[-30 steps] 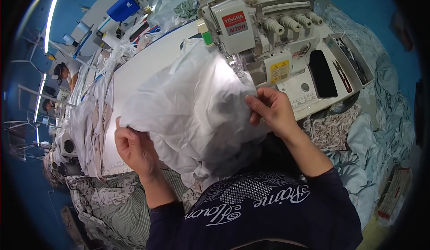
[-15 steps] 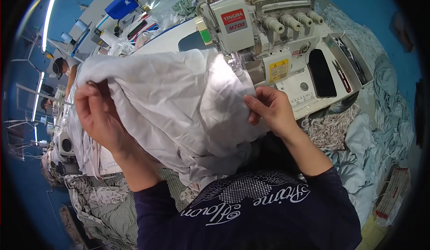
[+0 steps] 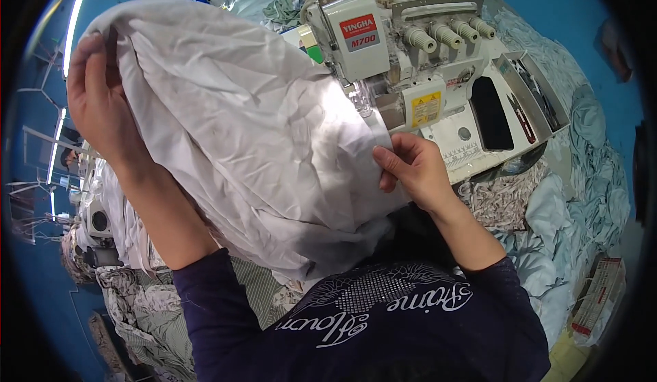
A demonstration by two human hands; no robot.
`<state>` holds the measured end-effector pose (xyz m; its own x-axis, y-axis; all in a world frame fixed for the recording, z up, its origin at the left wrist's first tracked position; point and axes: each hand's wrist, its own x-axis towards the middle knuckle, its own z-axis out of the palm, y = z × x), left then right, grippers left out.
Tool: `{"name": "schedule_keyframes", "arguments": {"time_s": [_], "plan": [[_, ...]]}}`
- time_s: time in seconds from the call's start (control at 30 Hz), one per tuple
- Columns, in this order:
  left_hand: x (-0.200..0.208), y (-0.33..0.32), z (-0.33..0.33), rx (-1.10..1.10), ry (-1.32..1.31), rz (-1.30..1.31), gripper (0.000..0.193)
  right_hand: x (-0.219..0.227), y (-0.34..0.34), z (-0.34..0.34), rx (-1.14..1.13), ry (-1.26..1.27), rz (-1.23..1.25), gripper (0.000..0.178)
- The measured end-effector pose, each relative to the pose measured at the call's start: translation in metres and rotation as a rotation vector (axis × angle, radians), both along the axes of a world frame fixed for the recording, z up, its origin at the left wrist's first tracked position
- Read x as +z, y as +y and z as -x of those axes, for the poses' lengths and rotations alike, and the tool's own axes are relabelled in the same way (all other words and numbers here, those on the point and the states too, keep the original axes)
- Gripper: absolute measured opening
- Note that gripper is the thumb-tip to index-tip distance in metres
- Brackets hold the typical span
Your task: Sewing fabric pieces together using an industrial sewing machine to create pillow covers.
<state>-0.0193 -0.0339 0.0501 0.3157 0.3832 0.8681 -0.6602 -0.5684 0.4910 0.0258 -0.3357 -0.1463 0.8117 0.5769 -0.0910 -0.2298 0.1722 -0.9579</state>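
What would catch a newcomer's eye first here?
Probably the big white cloth across the middle, held by the left hand at upper left and the right hand at its right edge. Next, the white sewing machine beyond the right hand, and the pale fabric heaped along the right side.

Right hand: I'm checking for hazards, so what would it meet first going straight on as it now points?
Past the white cloth it pinches, the right hand would probably first meet the sewing machine near its lit needle area; height is unclear from this view.
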Motion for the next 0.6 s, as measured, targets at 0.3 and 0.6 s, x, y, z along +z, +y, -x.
{"name": "schedule_keyframes", "arguments": {"time_s": [0.3,0.6], "plan": [[0.050,0.016,-0.035,0.143,-0.063,-0.055,0.021,0.001,0.001,0.001,-0.010,0.013,0.001,0.017],[-0.073,0.021,0.024,0.425,0.785,-0.584,0.050,0.001,-0.004,-0.002,-0.030,-0.015,0.038,0.019]]}}
